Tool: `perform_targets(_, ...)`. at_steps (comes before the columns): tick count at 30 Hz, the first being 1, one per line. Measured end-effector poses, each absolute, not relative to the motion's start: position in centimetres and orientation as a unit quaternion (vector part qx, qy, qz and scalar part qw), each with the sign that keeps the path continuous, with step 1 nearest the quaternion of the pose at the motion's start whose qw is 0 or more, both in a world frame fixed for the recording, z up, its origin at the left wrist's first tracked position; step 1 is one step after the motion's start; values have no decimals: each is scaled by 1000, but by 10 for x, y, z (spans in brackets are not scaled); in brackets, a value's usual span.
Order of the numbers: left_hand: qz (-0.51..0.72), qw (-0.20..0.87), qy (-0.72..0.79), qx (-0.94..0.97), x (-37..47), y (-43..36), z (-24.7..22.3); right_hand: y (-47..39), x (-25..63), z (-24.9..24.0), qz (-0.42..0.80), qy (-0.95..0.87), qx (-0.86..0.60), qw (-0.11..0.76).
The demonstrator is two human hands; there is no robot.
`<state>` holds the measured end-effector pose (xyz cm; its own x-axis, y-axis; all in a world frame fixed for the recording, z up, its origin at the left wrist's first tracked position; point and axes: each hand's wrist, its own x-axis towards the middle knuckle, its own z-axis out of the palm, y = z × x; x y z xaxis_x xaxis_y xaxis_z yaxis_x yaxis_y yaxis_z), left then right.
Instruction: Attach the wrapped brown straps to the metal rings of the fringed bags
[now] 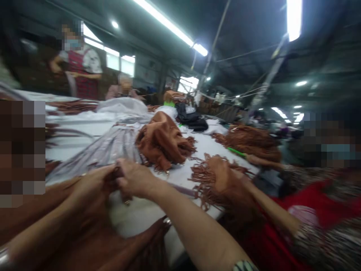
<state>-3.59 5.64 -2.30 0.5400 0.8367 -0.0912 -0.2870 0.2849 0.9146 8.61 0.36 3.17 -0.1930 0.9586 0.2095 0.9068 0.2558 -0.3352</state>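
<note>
Brown material (pixel 70 233) with metal fittings lies across the lower left, partly under my forearms. My left hand (pixel 98 178) is closed on an edge of it near the middle left. Just to its right, my right hand (pixel 138 180) pinches the same brown piece, close against my left fingers. A small metal fitting (pixel 127 202) hangs below my right hand. Behind my hands, grey-lilac strips (pixel 104 146) are spread on the white table (pixel 76 126). A crumpled brown fringed item (pixel 162 139) sits beyond them. Motion blur hides the finger detail.
At the right, a person in a red apron (pixel 304 203) handles a brown fringed piece (pixel 225 180) and has a green tool (pixel 236 151). Brown items (pixel 251 141) and black material (pixel 191 118) are piled farther back. Two people are across the table.
</note>
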Motion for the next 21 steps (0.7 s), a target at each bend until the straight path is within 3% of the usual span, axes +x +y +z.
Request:
perform_targets(5,411,625,370,550,-41,80,-9,29,101,-15,58,-772,-570,276)
perform_targets(9,519,432,449,586,-70,115,-3,56,135,-52,64,-705,-628,322)
perform_targets(12,510,318,440,667,-83,129,2,64,156,-64,73,-658,-669,339)
perform_targets(21,104,463,350,808,-35,148,8,65,159,-59,143,-614,-653,420)
